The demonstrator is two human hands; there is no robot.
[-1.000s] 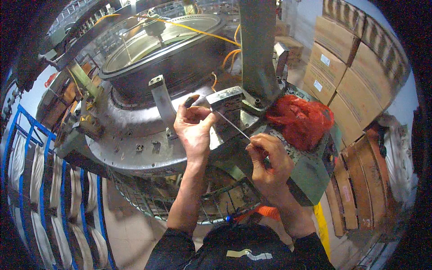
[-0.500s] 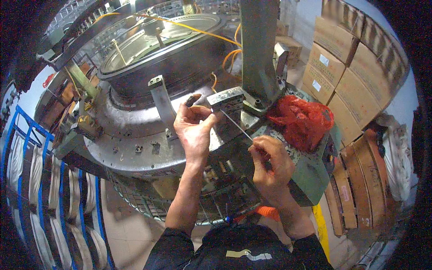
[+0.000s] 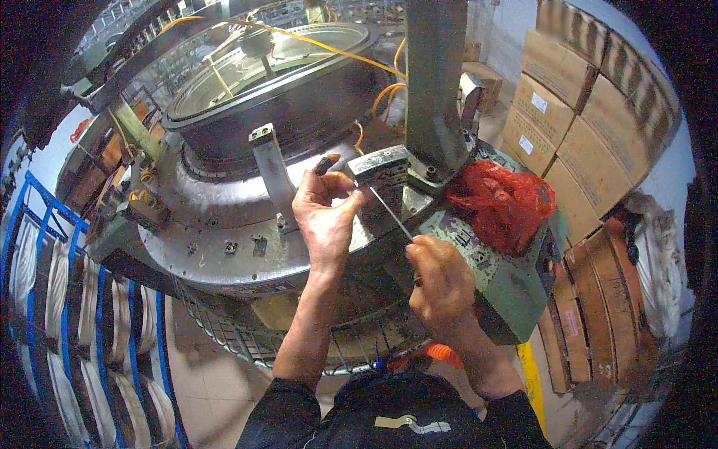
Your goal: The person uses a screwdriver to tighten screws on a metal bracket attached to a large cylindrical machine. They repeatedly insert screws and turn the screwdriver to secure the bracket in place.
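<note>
A thin metal rod [image 3: 390, 212] slants up and left from my right hand [image 3: 445, 288], which is closed around its lower end; any handle is hidden in the fist. The rod's far tip is at the front of a dark metal block [image 3: 380, 166] with holes in its side. Right beside that block, my left hand [image 3: 325, 221] is closed, thumb and forefinger brought together. Whatever they pinch is too small or hidden. A small dark piece [image 3: 323, 165] shows at the upper fingers of the left hand. Both hands are over the rim of a round machine bed [image 3: 224, 251].
An upright metal bracket [image 3: 271, 168] stands left of my left hand. Behind the block rises a thick green column [image 3: 435, 82]. A red plastic bag [image 3: 502, 206] lies on the green housing at right. Stacked cartons [image 3: 561, 105] line the right; a blue rack [image 3: 34, 277] stands left.
My right hand has rolled over and shifted slightly left and down with the rod, its back now turned more upward. My left hand has moved a little to the right.
</note>
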